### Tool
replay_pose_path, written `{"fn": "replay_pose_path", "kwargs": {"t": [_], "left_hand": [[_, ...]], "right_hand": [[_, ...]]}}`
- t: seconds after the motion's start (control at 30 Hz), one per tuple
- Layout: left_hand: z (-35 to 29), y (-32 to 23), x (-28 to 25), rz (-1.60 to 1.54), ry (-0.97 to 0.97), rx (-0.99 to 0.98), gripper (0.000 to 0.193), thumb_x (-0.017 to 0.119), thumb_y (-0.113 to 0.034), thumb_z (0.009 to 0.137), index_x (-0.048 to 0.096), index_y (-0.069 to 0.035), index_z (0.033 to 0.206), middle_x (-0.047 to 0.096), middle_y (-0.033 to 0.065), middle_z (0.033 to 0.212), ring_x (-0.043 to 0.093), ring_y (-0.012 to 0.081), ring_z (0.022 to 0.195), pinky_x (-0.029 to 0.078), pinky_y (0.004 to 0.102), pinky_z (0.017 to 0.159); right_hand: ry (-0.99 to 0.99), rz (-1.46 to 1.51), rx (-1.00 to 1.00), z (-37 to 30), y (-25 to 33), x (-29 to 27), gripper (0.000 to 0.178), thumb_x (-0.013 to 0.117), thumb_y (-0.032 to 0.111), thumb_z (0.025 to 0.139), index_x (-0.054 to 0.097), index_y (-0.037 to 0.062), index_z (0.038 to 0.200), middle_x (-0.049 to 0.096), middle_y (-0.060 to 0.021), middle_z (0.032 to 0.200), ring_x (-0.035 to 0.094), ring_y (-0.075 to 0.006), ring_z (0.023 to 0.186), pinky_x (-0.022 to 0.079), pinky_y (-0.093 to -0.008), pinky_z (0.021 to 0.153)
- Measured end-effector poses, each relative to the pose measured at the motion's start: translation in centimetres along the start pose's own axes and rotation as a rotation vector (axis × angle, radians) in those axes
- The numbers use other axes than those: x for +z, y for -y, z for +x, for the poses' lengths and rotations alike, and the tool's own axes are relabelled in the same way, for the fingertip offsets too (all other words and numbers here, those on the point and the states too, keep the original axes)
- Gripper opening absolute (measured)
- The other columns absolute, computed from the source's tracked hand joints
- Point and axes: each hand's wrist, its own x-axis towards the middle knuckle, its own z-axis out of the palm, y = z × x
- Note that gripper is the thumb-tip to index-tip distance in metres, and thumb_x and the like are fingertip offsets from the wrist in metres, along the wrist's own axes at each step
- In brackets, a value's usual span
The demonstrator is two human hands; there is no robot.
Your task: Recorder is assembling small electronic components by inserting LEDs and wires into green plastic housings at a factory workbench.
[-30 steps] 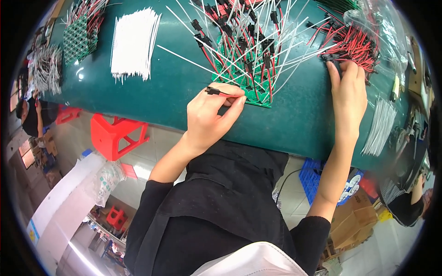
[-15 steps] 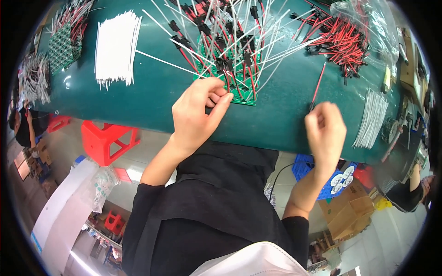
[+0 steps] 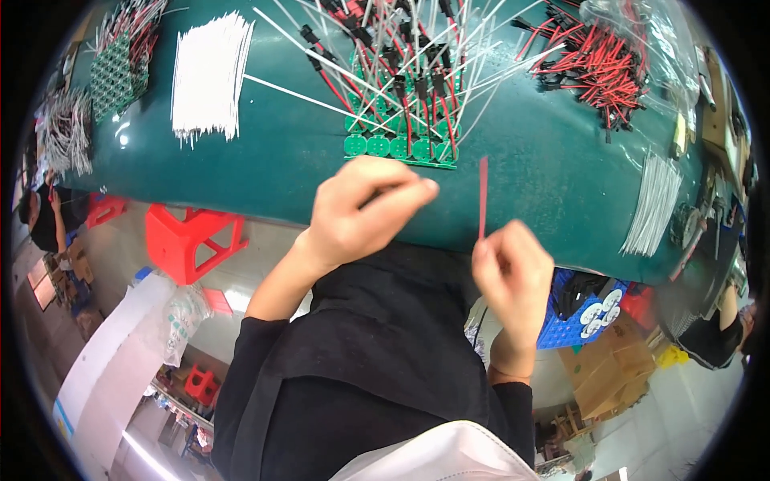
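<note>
1. Far left on the green desk (image 3: pixel 265 160), a second green board (image 3: pixel 112 72) bristles with pale leads, beside a neat sheaf of white wires (image 3: pixel 208 76) lying flat.

2. At centre, the green circuit panel (image 3: pixel 401 148), a strip of round pads, sits just beyond my hands; red and white leads (image 3: pixel 401 72) already stand out of it and fan away from me.

3. My left hand (image 3: pixel 361 212) hovers at the panel's near edge, fingers curled, thumb and forefinger pressed together. Whether they pinch anything, I cannot tell.

4. My right hand (image 3: pixel 513 272) hangs off the desk's near edge, fingers pinched on the lower end of a single red wire (image 3: pixel 483 196), which stands nearly upright, its tip near the panel's right corner but apart from it.

5. Upper right, a loose heap of red wires with black ends (image 3: pixel 601 64) lies on a clear bag; a smaller bundle of white wires (image 3: pixel 654 204) rests by the desk's right rim.

6. As I judge it, this is the feeding step: one lead in hand, not yet seated. The next move calls for carrying its tip to a free pad, with my left hand steadying the panel among the crowded leads.

7. Below the desk stand a red stool (image 3: pixel 192 240) and a blue crate (image 3: pixel 581 309).
</note>
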Motion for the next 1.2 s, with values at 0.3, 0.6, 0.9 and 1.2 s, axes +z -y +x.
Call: {"fn": "replay_pose_path", "kwargs": {"t": [0.3, 0.6, 0.9, 1.2], "left_hand": [[-0.2, 0.0, -1.3, -0.104, -0.018, -0.108, 0.02, 0.074, 0.005, 0.07, 0.072, -0.003, 0.088, 0.069, 0.007, 0.088, 0.067, 0.0204, 0.079, 0.055, 0.0292, 0.068], [-0.1, -0.1, -2.0, -0.507, -0.28, -0.678, 0.012, 0.07, 0.006, 0.081, 0.069, 0.001, 0.091, 0.069, 0.0099, 0.092, 0.067, 0.0163, 0.087, 0.055, 0.0277, 0.078], [-0.9, 1.0, -1.9, -0.088, -0.082, -0.497, 0.012, 0.071, 0.004, 0.083, 0.068, 0.002, 0.094, 0.069, 0.0108, 0.091, 0.067, 0.0147, 0.08, 0.054, 0.0256, 0.071], [-1.2, 1.2, -1.3, -0.033, -0.123, -0.426, 0.011, 0.072, 0.005, 0.082, 0.068, 0.002, 0.092, 0.069, 0.0112, 0.091, 0.067, 0.0155, 0.08, 0.055, 0.0254, 0.07]], "right_hand": [[-0.069, 0.176, -0.158, 2.1, 0.1, -1.1, 0.01, 0.067, 0.01, 0.088, 0.063, 0.0022, 0.083, 0.056, -0.0085, 0.073, 0.055, -0.0234, 0.064, 0.045, -0.0343, 0.058], [-0.454, -0.786, 0.056, 10.0, -6.2, -4.3, 0.024, 0.061, 0.021, 0.094, 0.057, 0.0049, 0.11, 0.057, -0.0147, 0.104, 0.062, -0.034, 0.091, 0.051, -0.0442, 0.078], [-0.385, -0.458, 0.121, 5.1, -4.9, -2.3, 0.013, 0.065, 0.011, 0.087, 0.056, 0.0012, 0.089, 0.055, -0.0099, 0.083, 0.056, -0.0238, 0.07, 0.047, -0.0371, 0.066], [-0.461, -0.275, 0.147, 3.1, -5.5, -1.2, 0.013, 0.067, 0.006, 0.087, 0.057, -0.0004, 0.086, 0.054, -0.0052, 0.079, 0.047, -0.0129, 0.059, 0.044, -0.0282, 0.056]]}}
